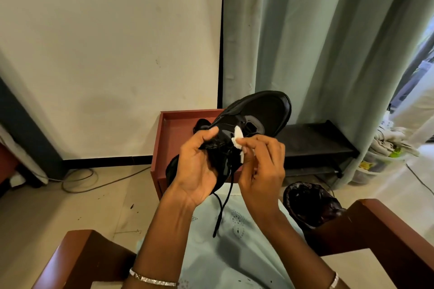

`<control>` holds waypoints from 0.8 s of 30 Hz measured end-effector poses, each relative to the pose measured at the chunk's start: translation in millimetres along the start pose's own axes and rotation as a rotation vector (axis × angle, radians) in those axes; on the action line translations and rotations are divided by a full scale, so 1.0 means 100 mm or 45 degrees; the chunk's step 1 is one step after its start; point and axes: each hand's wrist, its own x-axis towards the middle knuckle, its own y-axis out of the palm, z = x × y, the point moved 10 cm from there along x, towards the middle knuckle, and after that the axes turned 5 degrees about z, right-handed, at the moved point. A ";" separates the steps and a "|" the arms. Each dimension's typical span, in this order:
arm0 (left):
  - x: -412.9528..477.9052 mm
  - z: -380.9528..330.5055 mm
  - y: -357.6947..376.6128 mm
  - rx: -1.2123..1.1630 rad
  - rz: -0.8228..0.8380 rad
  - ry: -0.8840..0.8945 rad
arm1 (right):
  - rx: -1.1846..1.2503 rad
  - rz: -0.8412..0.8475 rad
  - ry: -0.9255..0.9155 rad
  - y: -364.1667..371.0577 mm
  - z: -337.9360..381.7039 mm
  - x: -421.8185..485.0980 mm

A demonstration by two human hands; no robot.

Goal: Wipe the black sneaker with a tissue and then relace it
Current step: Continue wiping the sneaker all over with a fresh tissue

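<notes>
Sneaker (265, 110) hangs mid-air over the lap (234, 256), left grip (197, 171) clasping its collar; right grip (263, 166) pinches tissue (237, 136) against the upper. Thin tissue may shred; the dangling lace (218, 220) could snag.

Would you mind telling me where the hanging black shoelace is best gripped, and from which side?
Probably near its lower tip, pinched from the right. The shoelace hangs free and nearly straight below the sneaker, over the lap. The left hand grips the sneaker, so the right hand, now pinching the tissue, would be the free one afterwards.
</notes>
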 end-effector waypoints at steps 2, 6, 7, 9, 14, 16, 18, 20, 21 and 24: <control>0.03 -0.04 0.02 0.034 0.042 -0.022 | -0.008 0.001 -0.022 0.00 0.00 0.09; 0.05 -0.12 -0.06 0.393 -0.066 -0.090 | -0.039 0.021 -0.071 0.00 0.00 0.27; 0.04 -0.13 -0.08 0.525 -0.094 -0.119 | -0.049 0.027 -0.078 0.01 -0.01 0.30; 0.05 -0.13 -0.09 0.836 -0.119 -0.175 | -0.053 0.034 -0.082 0.03 -0.03 0.36; 0.13 -0.13 -0.23 1.314 -0.307 -0.224 | -0.020 0.108 -0.153 0.09 0.00 0.56; 0.16 -0.08 -0.29 1.273 -0.379 -0.204 | 0.052 0.179 -0.128 0.11 -0.03 0.68; 0.19 -0.05 -0.35 1.154 -0.425 -0.147 | 0.143 0.220 -0.063 0.08 -0.09 0.78; 0.21 -0.01 -0.38 0.943 -0.445 -0.093 | 0.243 0.235 0.053 0.00 -0.17 0.84; 0.22 0.01 -0.40 0.834 -0.454 -0.078 | 0.299 0.237 0.122 -0.04 -0.20 0.83; 0.22 0.05 -0.47 0.527 -0.541 -0.068 | 0.394 0.267 0.226 -0.12 -0.18 0.65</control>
